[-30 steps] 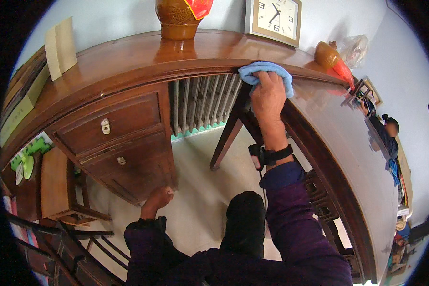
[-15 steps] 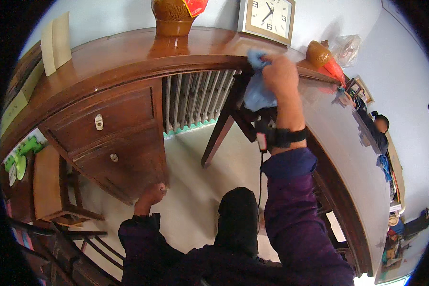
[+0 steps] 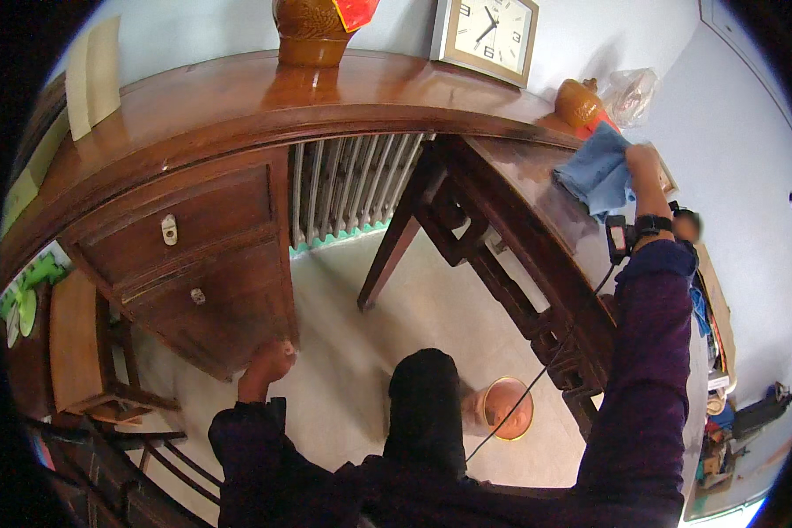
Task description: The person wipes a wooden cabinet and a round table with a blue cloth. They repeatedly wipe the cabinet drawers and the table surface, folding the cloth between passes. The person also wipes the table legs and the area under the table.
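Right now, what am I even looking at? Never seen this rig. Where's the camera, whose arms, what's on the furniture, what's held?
No machine here: a person wears a fisheye camera on the head, looking down, so straight edges bend and their own arms enter from below. The right hand presses a blue cloth onto the top of a dark wooden table. The left hand is closed, holds nothing visible, and hangs near a wooden desk with drawers. On the desk top stand a brown vase and a clock; a small orange jar and a clear bag sit beyond the cloth.
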`<state>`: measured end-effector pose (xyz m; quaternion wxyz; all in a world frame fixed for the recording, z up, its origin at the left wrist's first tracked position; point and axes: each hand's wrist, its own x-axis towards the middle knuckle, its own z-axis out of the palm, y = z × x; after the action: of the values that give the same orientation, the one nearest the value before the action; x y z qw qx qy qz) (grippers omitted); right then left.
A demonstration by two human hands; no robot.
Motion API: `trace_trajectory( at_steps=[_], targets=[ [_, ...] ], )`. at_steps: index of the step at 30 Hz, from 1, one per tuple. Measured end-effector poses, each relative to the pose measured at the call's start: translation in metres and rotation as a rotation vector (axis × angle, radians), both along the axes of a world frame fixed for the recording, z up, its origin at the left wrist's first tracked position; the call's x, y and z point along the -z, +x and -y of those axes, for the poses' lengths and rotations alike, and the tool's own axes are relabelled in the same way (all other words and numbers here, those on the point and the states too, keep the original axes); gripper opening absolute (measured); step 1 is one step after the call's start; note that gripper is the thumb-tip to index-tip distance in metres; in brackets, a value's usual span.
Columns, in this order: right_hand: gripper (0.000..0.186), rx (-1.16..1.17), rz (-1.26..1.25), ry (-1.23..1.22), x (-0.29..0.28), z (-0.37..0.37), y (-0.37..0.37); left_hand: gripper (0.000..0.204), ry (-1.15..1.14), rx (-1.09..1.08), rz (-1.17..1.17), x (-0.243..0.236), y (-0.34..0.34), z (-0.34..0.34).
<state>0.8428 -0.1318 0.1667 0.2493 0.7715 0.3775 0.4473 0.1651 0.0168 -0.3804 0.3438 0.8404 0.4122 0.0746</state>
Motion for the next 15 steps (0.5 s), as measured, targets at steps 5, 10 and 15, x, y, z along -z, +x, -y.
trace_trajectory(
  at_steps=[5,10,15],
  targets=[
    [0.024,-0.342,-0.680,0.500,0.044,-0.043,-0.029,0.031,-0.024,-0.013,-0.112,-0.002,0.003,0.004],
    [0.039,-0.469,-1.042,0.013,0.071,-0.106,-0.119,0.029,-0.006,0.083,-0.162,0.007,0.009,-0.005],
    [0.038,-0.621,-0.855,-0.156,0.068,-0.103,-0.163,0.027,-0.020,0.040,-0.064,0.010,0.015,-0.005]
  ],
)
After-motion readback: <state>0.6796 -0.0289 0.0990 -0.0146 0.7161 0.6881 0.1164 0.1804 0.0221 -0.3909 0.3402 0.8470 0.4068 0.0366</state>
